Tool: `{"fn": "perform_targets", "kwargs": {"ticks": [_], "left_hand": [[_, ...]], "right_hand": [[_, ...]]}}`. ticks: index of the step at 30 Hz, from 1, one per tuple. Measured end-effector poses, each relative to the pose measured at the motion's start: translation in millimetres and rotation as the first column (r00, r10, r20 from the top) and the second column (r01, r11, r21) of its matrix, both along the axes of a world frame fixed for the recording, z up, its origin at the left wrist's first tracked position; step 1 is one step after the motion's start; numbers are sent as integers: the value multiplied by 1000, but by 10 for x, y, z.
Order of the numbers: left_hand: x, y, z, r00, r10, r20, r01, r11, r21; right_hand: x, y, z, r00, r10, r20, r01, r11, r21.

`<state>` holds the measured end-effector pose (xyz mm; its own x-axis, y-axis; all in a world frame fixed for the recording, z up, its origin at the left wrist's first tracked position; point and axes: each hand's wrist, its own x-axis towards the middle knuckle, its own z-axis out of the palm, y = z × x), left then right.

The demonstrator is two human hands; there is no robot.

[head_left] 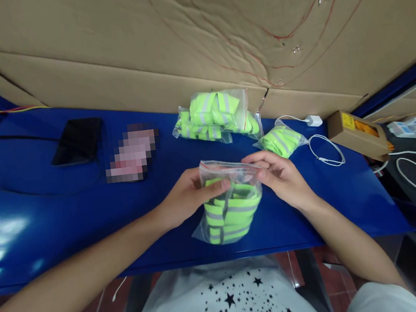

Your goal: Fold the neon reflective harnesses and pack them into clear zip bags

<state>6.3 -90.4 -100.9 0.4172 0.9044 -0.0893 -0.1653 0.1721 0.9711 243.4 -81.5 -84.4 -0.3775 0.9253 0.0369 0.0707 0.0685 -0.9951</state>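
A clear zip bag [230, 208] filled with neon yellow reflective bands sits between my hands over the front of the blue table [41, 205]. My left hand [188, 194] grips the bag's left side, thumb across its front. My right hand [280, 175] pinches the bag's top edge at the right, fingers curled. Both hands are closed on this bag.
A pile of filled bags [214, 116] lies further back, with a single filled bag [280, 140] to its right. A black phone [77, 140] lies at the left. A white charger and cable [321, 145] and a small cardboard box [357, 132] are at the right. Cardboard sheets [179, 39] line the back.
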Motion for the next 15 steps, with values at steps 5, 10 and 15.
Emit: {"fn": "perform_targets", "kwargs": {"ticks": [5, 10, 15], "left_hand": [[-41, 100, -37, 989, 137, 60, -121, 969, -216], [-26, 124, -37, 986, 151, 70, -129, 958, -255], [-42, 145, -16, 993, 116, 21, -111, 982, -154]], "right_hand": [[85, 117, -44, 999, 14, 52, -10, 996, -85], [134, 192, -111, 991, -26, 128, 36, 996, -78], [165, 188, -49, 974, 50, 223, -52, 999, 1]]}}
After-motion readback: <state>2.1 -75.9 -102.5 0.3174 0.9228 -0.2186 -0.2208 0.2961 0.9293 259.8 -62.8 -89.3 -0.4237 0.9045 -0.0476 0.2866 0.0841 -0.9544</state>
